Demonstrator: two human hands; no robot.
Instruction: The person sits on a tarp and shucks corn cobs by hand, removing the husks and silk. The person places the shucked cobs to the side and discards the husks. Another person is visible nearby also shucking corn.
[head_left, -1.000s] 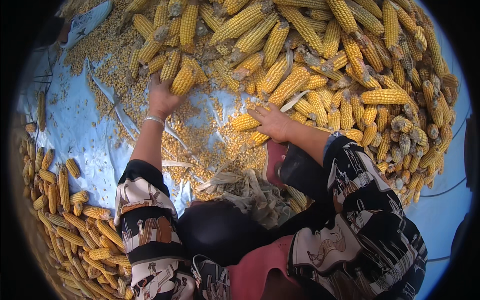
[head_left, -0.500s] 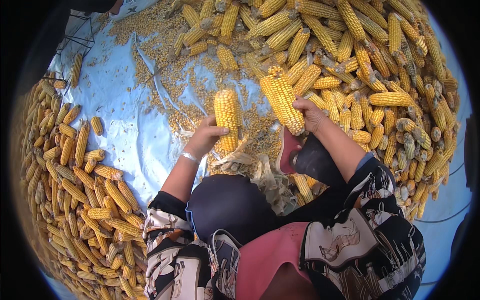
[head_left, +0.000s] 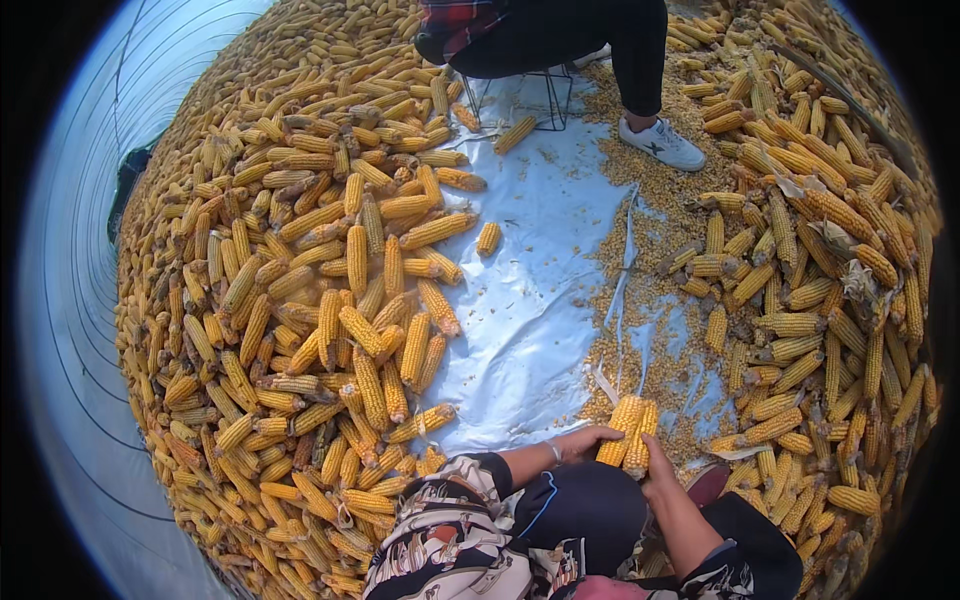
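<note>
Just above my knee, my left hand (head_left: 588, 442) is closed around a yellow corn cob (head_left: 618, 432). A second corn cob (head_left: 643, 438) is gripped in my right hand (head_left: 657, 470), fingers wrapped along its side. The two cobs lie side by side, upright and touching, with their kernels still on over the visible faces. Below and around them, loose kernels (head_left: 610, 350) are scattered on the pale blue sheet (head_left: 510, 340).
A large heap of corn cobs (head_left: 300, 330) fills the left; another pile of cobs (head_left: 800, 330) lies at the right. Ahead, a person in black trousers (head_left: 635, 60) sits on a wire-legged stool (head_left: 550, 100), a white shoe (head_left: 662, 143) among kernels. A dark red shoe (head_left: 708, 486) shows beside my right hand.
My hands have come together, bringing the two separately held cobs side by side. The view has swung left and up, revealing the seated person and the large left heap.
</note>
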